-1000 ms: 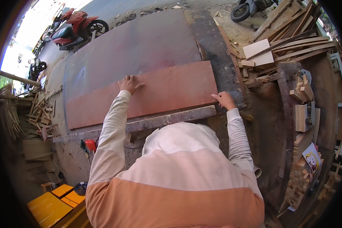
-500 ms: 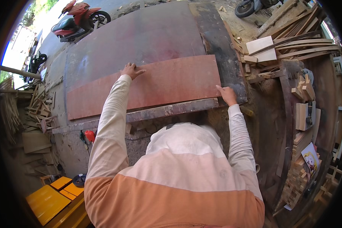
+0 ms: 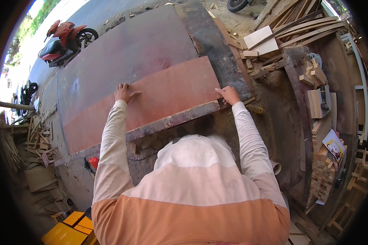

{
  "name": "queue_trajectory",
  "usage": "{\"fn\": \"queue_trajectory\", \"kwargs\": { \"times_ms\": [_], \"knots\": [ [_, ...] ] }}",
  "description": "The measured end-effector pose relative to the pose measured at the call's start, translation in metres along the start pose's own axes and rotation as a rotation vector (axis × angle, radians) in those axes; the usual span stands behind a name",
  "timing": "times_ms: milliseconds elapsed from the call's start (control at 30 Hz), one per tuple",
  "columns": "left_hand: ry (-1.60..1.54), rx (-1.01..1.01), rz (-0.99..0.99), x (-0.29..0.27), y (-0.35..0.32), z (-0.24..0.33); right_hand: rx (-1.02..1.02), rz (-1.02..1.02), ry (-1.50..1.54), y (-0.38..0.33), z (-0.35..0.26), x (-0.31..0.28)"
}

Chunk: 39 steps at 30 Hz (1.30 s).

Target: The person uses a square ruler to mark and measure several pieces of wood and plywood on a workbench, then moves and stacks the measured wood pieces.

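A long reddish-brown board (image 3: 163,98), thin like plywood, lies flat on a larger dark worktop (image 3: 131,53). My left hand (image 3: 125,93) rests on top of it with fingers spread, left of its middle. At the board's right end my right hand (image 3: 229,94) has its fingers curled and a fingertip at the edge, seeming to grip it; the undersides of those fingers are hidden. The board's near edge runs along a scuffed strip (image 3: 171,121) at the worktop's front.
Right of me, stacked wood blocks (image 3: 324,173) stand on a long bench. Planks (image 3: 302,30) pile up beyond it. Offcuts (image 3: 39,143) lie at left, near yellow panels (image 3: 65,233). A red motorbike (image 3: 65,41) is parked far left.
The whole view has turned a little. The board's right end has come nearer, closing the dark gap at the front strip. Both hands stay at the board.
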<state>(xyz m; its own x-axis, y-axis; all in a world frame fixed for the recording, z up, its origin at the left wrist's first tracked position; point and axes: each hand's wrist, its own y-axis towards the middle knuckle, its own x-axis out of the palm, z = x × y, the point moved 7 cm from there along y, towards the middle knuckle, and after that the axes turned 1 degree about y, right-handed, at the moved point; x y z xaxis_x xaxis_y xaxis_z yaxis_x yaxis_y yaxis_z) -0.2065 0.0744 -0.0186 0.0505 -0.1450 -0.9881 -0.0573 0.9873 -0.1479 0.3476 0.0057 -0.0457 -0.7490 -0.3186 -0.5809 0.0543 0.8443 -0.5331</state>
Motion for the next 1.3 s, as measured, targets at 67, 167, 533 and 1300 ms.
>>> {"fn": "queue_trajectory", "kwargs": {
  "times_ms": [67,167,533,1300],
  "knots": [
    [-0.003,-0.005,0.01,0.002,0.001,-0.002,0.019,0.022,-0.006,0.001,0.002,0.0],
    [-0.006,-0.019,-0.005,0.005,0.003,-0.004,0.014,0.038,-0.017,0.002,0.003,0.0],
    [-0.027,0.023,-0.022,0.001,0.005,0.003,-0.011,0.084,-0.082,-0.004,0.003,-0.004],
    [-0.115,-0.043,-0.153,0.038,0.057,-0.031,-0.049,0.177,-0.225,0.009,0.009,0.0]
  ]
}}
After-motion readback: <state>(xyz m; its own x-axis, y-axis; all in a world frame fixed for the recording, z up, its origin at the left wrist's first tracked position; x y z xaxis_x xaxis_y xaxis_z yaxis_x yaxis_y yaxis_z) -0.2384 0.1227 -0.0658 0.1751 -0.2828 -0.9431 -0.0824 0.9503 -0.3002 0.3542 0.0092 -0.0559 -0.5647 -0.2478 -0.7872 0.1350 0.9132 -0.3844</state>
